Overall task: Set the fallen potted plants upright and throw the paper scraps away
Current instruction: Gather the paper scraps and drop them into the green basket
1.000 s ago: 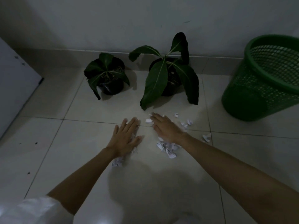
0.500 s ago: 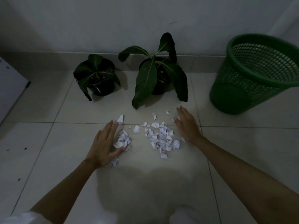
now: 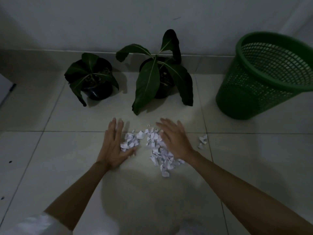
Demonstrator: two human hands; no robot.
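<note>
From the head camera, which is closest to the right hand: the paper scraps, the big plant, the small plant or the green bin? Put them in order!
From the right hand:
1. Paper scraps: touching it, on the floor between both hands.
2. Big potted plant: just beyond the fingers, by the wall.
3. Green mesh bin: off to the right.
4. Small potted plant: far left, by the wall.

The floor (image 3: 50,150) is of pale square tiles with thin dark joints and some small dark spots (image 3: 10,161) near its left edge. Behind it stands a plain light wall (image 3: 101,22).
</note>
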